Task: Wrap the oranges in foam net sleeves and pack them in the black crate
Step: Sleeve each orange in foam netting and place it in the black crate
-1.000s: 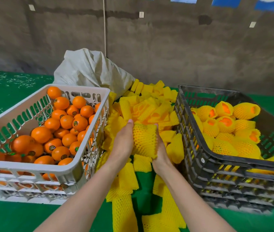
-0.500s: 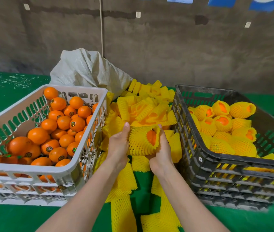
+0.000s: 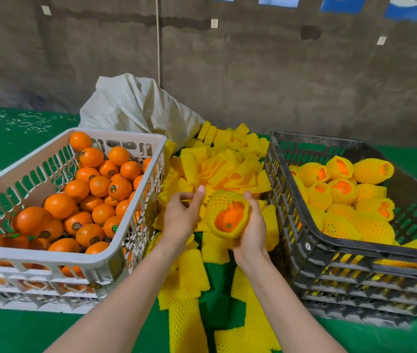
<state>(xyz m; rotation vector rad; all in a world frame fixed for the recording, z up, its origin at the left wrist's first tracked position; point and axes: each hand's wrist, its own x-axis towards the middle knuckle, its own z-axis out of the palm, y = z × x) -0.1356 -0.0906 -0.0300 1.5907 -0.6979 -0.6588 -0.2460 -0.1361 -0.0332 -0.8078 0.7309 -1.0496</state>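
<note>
Found the wrapping step all but done. Noted one orange (image 3: 229, 219) seated in a yellow foam net sleeve (image 3: 221, 200), held in the air just left of the black crate (image 3: 370, 250), above the green table (image 3: 11, 332). Saw the right hand (image 3: 252, 230) gripping it from beneath and behind, fingers curled round the netting. Saw the left hand (image 3: 180, 217) just beside it, on the side away from the black crate, fingers loosely curled, thumb raised, nothing visibly held. Could not confirm contact with the sleeve.

Recorded the sleeve stretched snug round the fruit, mesh pulled open, near end gaping and showing bright peel with a small green stem button. Could not see the far end.

Judged the next move: a one-handed carry rightward, lifted enough to clear the black crate's left wall, then a set-down among the wrapped oranges (image 3: 339, 189) already inside. Called for a gentle, steady grip to keep the sleeve from sliding off at the open end.

Logged a heap of empty sleeves (image 3: 227, 164) against the black crate's left wall, and a white crate (image 3: 62, 253) of bare oranges (image 3: 100, 184) further left, well stocked. Judged the task far from finished.
</note>
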